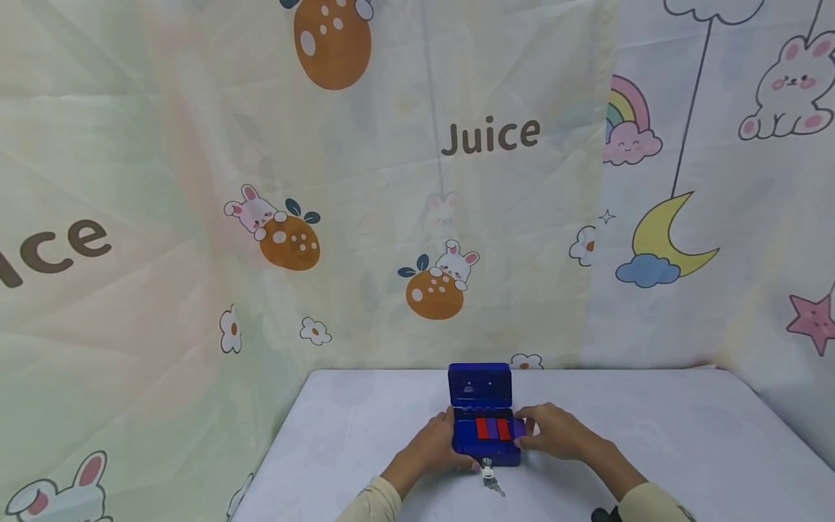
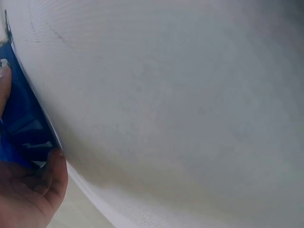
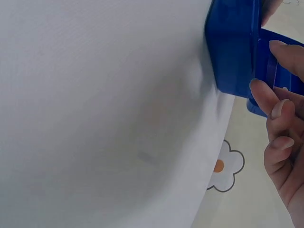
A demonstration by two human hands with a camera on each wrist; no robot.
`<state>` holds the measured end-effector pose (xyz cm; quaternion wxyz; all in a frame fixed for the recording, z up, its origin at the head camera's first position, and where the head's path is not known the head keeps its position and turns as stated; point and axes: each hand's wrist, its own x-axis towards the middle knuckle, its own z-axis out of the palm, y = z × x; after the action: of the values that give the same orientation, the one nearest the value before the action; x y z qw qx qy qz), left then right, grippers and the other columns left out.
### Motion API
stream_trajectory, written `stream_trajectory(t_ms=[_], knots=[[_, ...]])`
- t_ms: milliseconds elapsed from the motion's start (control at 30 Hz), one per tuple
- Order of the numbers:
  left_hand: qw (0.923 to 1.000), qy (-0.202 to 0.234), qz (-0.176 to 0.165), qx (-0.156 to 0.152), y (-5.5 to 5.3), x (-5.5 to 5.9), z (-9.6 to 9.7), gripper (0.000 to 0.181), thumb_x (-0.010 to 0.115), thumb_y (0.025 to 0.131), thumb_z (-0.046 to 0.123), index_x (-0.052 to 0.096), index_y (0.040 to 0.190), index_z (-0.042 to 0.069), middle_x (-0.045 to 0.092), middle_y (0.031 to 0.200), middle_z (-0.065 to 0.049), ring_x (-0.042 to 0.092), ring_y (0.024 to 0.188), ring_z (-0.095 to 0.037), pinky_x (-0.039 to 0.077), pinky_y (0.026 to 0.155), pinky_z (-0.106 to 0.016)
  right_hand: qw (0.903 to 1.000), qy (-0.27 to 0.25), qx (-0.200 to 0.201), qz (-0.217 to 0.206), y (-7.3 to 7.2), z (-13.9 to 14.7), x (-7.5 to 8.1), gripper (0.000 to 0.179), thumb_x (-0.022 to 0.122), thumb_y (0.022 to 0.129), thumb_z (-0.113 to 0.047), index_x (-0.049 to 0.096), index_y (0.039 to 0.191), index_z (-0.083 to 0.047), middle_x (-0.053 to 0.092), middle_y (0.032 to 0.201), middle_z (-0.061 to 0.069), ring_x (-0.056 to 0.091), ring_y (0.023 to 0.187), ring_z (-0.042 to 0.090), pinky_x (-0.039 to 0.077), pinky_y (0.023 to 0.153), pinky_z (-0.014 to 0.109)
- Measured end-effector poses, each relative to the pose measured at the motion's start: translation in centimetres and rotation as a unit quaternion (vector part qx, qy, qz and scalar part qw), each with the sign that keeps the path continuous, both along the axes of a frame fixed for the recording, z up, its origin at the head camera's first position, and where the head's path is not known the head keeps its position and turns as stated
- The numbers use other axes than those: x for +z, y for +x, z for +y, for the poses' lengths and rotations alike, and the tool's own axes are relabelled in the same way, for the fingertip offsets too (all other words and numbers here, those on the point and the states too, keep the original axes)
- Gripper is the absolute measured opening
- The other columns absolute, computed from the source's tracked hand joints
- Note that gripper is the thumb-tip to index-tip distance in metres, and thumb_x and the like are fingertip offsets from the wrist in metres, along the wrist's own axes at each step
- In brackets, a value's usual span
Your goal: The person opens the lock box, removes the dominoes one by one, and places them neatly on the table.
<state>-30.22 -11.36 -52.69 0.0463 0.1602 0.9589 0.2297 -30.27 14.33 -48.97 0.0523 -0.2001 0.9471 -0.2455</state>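
A blue metal cash box (image 1: 485, 455) stands on the table with its lid (image 1: 480, 386) raised. Inside it, red and purple blocks (image 1: 492, 428) lie side by side. Keys (image 1: 493, 480) hang from the lock at its front. My left hand (image 1: 430, 444) holds the box by its left side, the thumb at the front. Between thumb and fingertips, my right hand (image 1: 554, 432) pinches a purple block (image 1: 520, 428) at the box's right rim. In the right wrist view this block (image 3: 271, 69) shows edge-on between the fingertips.
The white-covered table (image 1: 352, 413) extends to both sides of the box. Behind it hangs a printed cloth (image 1: 365, 290) with rabbits and fruit. A black object (image 1: 607, 515) shows at the bottom edge, near the right sleeve.
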Motion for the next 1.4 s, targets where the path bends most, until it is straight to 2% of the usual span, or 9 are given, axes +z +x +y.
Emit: stream_trajectory(t_ms=[300, 500, 800, 1400], knots=[[1.0000, -0.007, -0.002, 0.003, 0.1, 0.1, 0.0, 0.119, 0.080, 0.056, 0.063, 0.026, 0.146, 0.007, 0.053, 0.127, -0.014, 0.052, 0.116, -0.027, 0.044, 0.097, -0.046, 0.9992, 0.006, -0.027, -0.030, -0.1, 0.7, -1.1, 0.042, 0.080, 0.073, -0.029, 0.068, 0.107, -0.008, 0.059, 0.074, -0.009, 0.048, 0.069, 0.013, 0.041, 0.058, 0.029], [0.9999, -0.012, 0.000, 0.002, -0.1, -0.2, -0.1, 0.120, 0.080, 0.056, 0.064, 0.026, 0.146, 0.007, 0.053, 0.128, -0.014, 0.052, 0.116, -0.028, 0.045, 0.097, -0.046, 0.9989, 0.013, -0.026, -0.037, -0.3, 1.1, -2.1, 0.040, 0.081, 0.073, -0.027, 0.068, 0.106, -0.009, 0.057, 0.072, -0.008, 0.048, 0.068, 0.013, 0.041, 0.057, 0.028], [0.9999, -0.013, 0.000, 0.002, 0.1, -0.4, -0.2, 0.120, 0.078, 0.056, 0.066, 0.025, 0.146, 0.007, 0.053, 0.128, -0.014, 0.052, 0.116, -0.027, 0.045, 0.097, -0.046, 0.9983, 0.015, -0.033, -0.045, 0.0, 0.9, -2.6, 0.040, 0.082, 0.071, -0.026, 0.069, 0.105, -0.009, 0.055, 0.070, -0.006, 0.048, 0.064, 0.013, 0.039, 0.055, 0.028], [0.9998, -0.012, -0.012, 0.009, 0.0, -0.2, 0.0, 0.120, 0.077, 0.056, 0.067, 0.022, 0.148, 0.011, 0.050, 0.133, -0.013, 0.050, 0.119, -0.026, 0.044, 0.098, -0.047, 0.9972, 0.037, -0.032, -0.057, -0.7, 0.6, -3.5, 0.042, 0.083, 0.070, -0.024, 0.068, 0.106, -0.008, 0.054, 0.072, -0.004, 0.048, 0.068, 0.013, 0.040, 0.058, 0.030]])
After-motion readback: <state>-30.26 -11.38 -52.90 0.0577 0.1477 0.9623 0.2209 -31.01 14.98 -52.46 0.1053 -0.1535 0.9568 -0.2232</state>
